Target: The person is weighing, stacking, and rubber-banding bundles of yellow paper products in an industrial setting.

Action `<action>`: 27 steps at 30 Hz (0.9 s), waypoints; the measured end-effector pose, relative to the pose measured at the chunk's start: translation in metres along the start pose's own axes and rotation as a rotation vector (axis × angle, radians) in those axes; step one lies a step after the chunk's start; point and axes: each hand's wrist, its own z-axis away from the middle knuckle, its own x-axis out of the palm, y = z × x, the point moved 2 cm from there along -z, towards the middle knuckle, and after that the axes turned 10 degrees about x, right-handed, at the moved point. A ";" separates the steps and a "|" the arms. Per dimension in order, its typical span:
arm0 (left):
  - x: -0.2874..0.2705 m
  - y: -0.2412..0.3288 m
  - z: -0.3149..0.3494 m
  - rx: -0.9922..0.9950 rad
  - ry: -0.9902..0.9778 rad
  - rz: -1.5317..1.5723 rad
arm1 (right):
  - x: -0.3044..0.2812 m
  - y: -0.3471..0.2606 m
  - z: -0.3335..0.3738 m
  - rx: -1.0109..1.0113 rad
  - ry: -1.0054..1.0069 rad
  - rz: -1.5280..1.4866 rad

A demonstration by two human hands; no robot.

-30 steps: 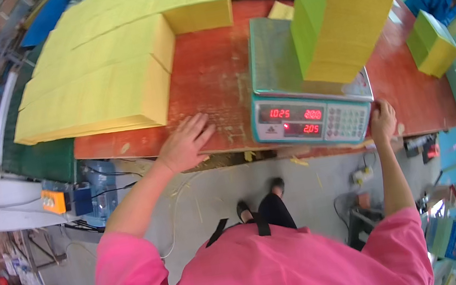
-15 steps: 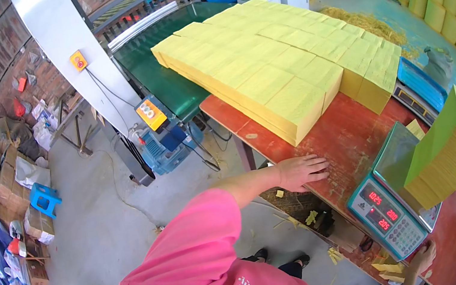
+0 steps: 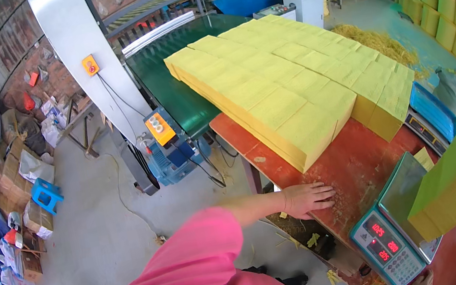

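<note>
My left hand (image 3: 309, 199) lies flat on the edge of the red table (image 3: 339, 184), fingers stretched out and nothing in them. Beyond it, a large block of yellow paper stacks (image 3: 278, 79) covers the far part of the table. To the right sits a digital scale (image 3: 388, 248) with a lit red display. A tall stack of yellow paper (image 3: 451, 182) stands tilted in view on the scale's pan. Close to the scale's near corner, my right hand (image 3: 423, 281) shows only in part at the lower rim; its fingers are mostly hidden.
A green conveyor belt (image 3: 173, 73) adjoins the table's far end, beside a white post and a yellow button box (image 3: 160, 129). Blue trays (image 3: 432, 109) lie past the scale. Cartons and a blue stool (image 3: 46, 196) stand at left. More yellow stacks (image 3: 440, 13) line the right wall.
The whole view has tipped upward, so the table and scale sit lower in the picture. My left hand stays on the table edge; less of my right hand shows.
</note>
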 end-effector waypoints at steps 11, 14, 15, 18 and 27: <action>0.006 -0.006 0.004 0.030 0.078 0.067 | 0.000 -0.003 -0.001 -0.030 0.048 0.065; 0.002 -0.005 0.002 0.032 0.072 0.074 | -0.005 -0.011 -0.001 -0.067 0.056 0.021; -0.001 -0.007 0.002 0.022 0.070 0.066 | -0.001 -0.012 -0.002 -0.054 0.053 0.012; -0.008 -0.008 0.005 0.010 0.067 0.053 | -0.008 -0.032 -0.007 0.015 0.018 0.033; -0.014 0.009 -0.016 0.038 -0.054 0.139 | 0.013 0.028 0.013 0.232 0.000 -0.447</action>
